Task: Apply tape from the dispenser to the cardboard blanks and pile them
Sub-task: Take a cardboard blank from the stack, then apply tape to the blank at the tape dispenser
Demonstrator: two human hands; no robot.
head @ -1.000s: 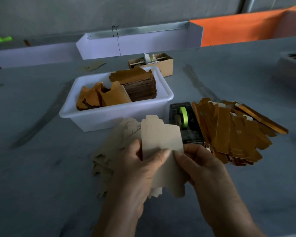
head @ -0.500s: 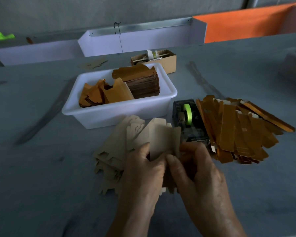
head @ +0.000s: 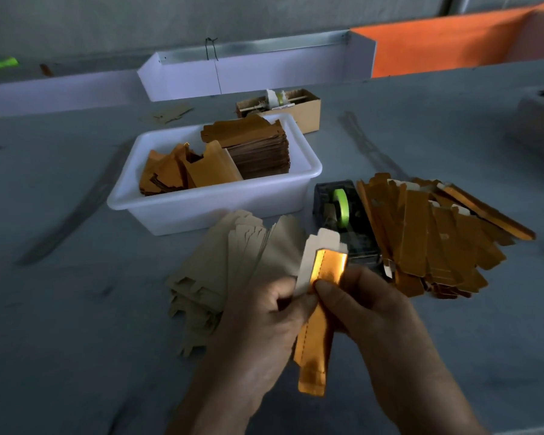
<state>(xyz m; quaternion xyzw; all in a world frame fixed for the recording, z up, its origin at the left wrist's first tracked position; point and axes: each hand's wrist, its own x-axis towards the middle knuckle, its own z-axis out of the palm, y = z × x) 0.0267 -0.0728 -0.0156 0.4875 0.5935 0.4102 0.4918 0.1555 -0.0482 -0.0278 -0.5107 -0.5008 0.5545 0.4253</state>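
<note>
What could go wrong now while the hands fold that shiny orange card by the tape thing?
1. Both hands, left hand and right hand, pinch the folded blank only near its middle, so it might spring open before taping.
2. The finished pile leans against the tape dispenser; reaching for tape could knock pieces off.

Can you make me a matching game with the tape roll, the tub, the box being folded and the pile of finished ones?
Things:
1. tape roll
2. white tub
3. folded blank
4. gold pile

Places:
A. held between both hands
B. lying on the table, right of the dispenser
C. sitting inside the black dispenser
D. standing left of the dispenser, with cardboard blanks inside

Pairs: 1-C, 2-D, 3-A, 4-B

The left hand and the right hand both pinch the folded blank.
</note>
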